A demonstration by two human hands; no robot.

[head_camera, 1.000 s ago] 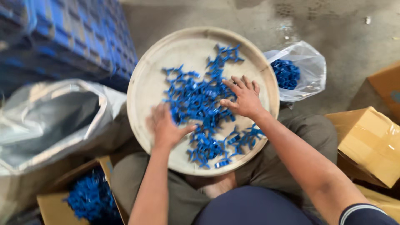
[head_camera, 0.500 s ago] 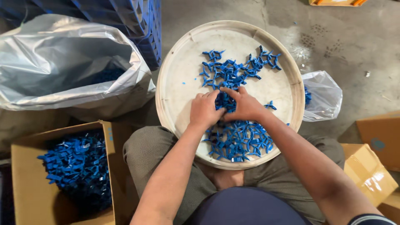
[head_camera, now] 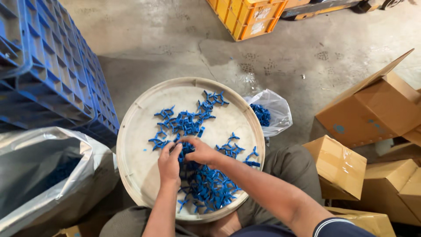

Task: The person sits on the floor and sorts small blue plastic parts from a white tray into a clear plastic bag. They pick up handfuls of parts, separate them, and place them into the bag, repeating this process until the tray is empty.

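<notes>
Both hands meet over blue plastic pieces (head_camera: 206,184) on my round tray (head_camera: 136,145): left hand (head_camera: 169,163) and right hand (head_camera: 202,151) fingers curled, pinching pieces (grip partly hidden).

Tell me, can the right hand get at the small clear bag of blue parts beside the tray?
Probably yes: the clear bag lies open just past the tray rim, nothing blocking the right hand.

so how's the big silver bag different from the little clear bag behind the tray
The silver bag is large, opaque and lies left of the round tray; the clear bag is small, see-through and sits at the tray's far right edge. Its blue parts show through the film; the silver bag's show only through its mouth. Both hold blue parts.
</notes>
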